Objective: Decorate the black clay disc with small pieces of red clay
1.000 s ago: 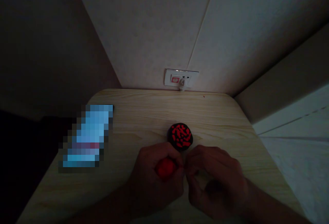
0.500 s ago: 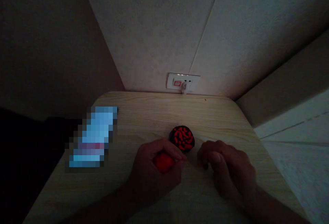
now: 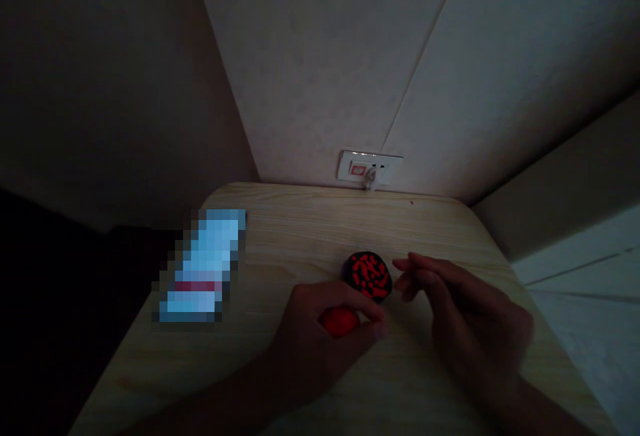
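My left hand is curled round a red lump of soft clay, its thumb and forefinger meeting at the tips. Just beyond those fingertips, a round black piece covered in short red bits lies on the wooden tabletop. It looks like dark clay, and my left fingers hide a little of its near edge. To the right of it hovers my right hand, fingers stretched toward the black piece and slightly bent. Nothing shows between them, and a small gap separates the fingertips from the piece.
A lit phone-like screen, blurred into blocks, stands at the table's left. Behind the table is a wall with a socket plate and a plug in it. A tiny dark speck lies near the back edge. The room is dim.
The view has shifted, so everything appears farther right. My right hand's fingers have uncurled and now point toward the black piece. My left hand still holds the red lump.
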